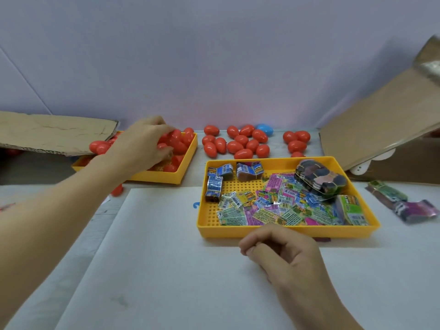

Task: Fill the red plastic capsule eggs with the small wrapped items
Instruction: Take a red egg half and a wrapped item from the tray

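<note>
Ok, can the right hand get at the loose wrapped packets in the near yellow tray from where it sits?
Probably yes. The right hand rests just short of the near yellow tray, whose wall is low and top open. The wrapped packets lie uncovered right behind that wall, and nothing stands between.

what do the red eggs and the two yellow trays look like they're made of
Red eggs: likely smooth glossy plastic; each shows a bright highlight. Right yellow tray: looks like moulded plastic with a duller sheen; its floor is a grid of small holes. Left yellow tray: same look, as far as it shows.
</note>
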Tool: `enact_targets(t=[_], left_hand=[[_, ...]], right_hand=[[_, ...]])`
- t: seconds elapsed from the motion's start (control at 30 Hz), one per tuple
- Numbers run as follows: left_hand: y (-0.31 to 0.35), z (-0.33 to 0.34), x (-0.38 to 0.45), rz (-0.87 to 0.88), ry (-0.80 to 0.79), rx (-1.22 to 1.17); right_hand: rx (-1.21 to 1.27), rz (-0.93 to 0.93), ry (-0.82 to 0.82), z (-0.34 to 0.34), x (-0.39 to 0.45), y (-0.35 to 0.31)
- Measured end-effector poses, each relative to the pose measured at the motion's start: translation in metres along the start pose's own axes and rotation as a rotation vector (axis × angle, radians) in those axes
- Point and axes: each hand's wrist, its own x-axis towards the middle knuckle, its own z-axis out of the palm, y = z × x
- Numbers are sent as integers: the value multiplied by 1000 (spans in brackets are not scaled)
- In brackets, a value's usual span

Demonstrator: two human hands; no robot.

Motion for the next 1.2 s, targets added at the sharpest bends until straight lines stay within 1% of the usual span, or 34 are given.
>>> enact_targets(t=[0.07,0.1,0.13,0.2,0.27,0.3,0.4,0.5,0.57,0.63,0.67,0.73,0.8,0.83,0.93,1.0,1.1,1.2], left_hand=[[15,-10,-13,-45,217,-132],[27,-17,-21,-42,274,-242],[43,-22,-30,-17,290,-385],[82,-31,-56,78,249,-678],[124,-32,-88,156,186,-871],[144,-29,-103,158,162,-958],[183,-15,-135,18,131,-1227],[196,-8,-147,-31,174,-1290],[197,-8,-149,-154,162,-1359],[194,-9,-153,-294,123,-1433],[192,-10,-154,-336,107,-1476],[187,-13,-152,-411,4,-1571],[184,-12,-149,-477,-82,-1615],[182,-13,-147,-524,-95,-1615],[182,-12,-145,-524,-58,-1591],[183,-9,-145,-506,-17,-1637],[183,-11,-146,-451,3,-1741],[185,-12,-149,-346,60,-1740]], right_hand=[[4,2,-14,0,0,0],[18,4,-21,0,-1,0],[47,7,-23,-1,-1,-1],[158,17,-2,-1,-1,-4],[281,32,40,-1,-1,-7],[309,35,55,-3,-2,-8],[255,13,26,-5,-7,-11],[134,19,43,-10,-11,-14],[78,17,54,-13,-10,-15],[81,-7,45,-15,-9,-16],[86,-22,29,-15,-9,-16],[57,-38,-30,-15,-8,-15],[8,-42,-100,-14,-8,-12],[-8,-42,-126,-14,-8,-11],[-20,-45,-187,-16,-8,-8],[6,-54,-214,-17,-8,-8],[56,-16,-145,-18,-6,-8],[101,-11,-61,-17,-3,-9]])
